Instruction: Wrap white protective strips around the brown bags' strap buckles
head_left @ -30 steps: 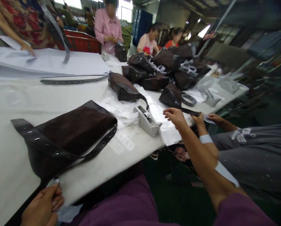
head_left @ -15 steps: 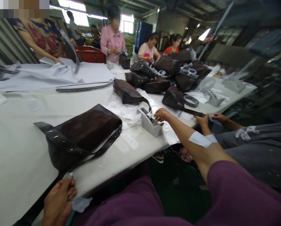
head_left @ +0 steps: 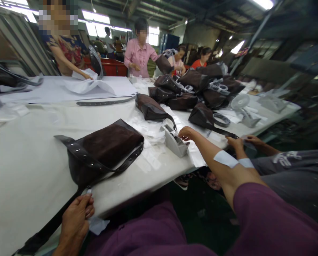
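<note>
A dark brown handbag (head_left: 105,146) with an eyeleted black strap lies on the table before me. My left hand (head_left: 77,217) is closed at its near end, pinching a thin whitish wrapping sheet (head_left: 98,225) beside the long black strap (head_left: 53,217). Part of that sheet hangs below my fingers. Further right, my right hand (head_left: 187,133) reaches to a grey tape dispenser (head_left: 175,145), its fingers curled together at the dispenser's top. Whatever lies between those fingertips is too small to make out.
Several brown bags (head_left: 184,101) are heaped at the back right. A co-worker's hands (head_left: 236,142) work on a strap close to my right arm. Another dispenser (head_left: 248,115) stands beyond. White sheets (head_left: 113,85) and a loose strap (head_left: 105,102) lie at the back.
The view has shifted, so the table things appear further right. Across the table, the person in pink has moved a bag out to the side. My hands keep much the same places.
</note>
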Demonstrator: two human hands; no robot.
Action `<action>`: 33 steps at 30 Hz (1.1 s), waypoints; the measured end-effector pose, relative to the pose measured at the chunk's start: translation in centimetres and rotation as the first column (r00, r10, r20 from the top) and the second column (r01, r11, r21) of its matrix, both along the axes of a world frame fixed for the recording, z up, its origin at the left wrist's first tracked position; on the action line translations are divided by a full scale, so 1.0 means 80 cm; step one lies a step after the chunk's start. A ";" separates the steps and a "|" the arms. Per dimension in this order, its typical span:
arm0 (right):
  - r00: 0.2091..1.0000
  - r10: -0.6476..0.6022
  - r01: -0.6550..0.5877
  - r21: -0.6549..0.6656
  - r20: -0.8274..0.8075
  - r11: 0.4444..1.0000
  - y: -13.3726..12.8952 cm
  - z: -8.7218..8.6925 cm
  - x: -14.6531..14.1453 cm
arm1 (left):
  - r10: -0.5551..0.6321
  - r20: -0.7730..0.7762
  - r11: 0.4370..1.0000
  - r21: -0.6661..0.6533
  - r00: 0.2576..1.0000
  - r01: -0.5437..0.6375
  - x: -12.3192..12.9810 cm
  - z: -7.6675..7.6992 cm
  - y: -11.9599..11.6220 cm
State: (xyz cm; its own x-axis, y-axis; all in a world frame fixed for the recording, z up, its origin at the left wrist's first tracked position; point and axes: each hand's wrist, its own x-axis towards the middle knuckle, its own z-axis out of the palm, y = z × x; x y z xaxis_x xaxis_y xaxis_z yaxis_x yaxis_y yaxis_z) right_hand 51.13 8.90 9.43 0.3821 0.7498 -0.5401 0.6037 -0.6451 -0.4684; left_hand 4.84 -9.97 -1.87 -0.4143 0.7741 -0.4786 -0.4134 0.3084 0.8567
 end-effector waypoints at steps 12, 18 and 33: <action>0.996 -0.075 0.074 -0.009 -0.057 0.997 0.000 -0.006 -0.005 | -0.021 0.003 1.000 0.014 1.000 0.021 -0.002 0.000 -0.001; 0.992 -0.101 0.103 0.020 -0.071 0.994 -0.002 -0.003 0.007 | -0.011 -0.001 1.000 0.007 1.000 0.011 -0.005 -0.004 -0.003; 0.955 -0.092 0.128 0.110 -0.283 0.986 -0.077 0.012 0.053 | -0.036 0.011 0.999 0.013 0.999 0.036 -0.003 0.000 -0.003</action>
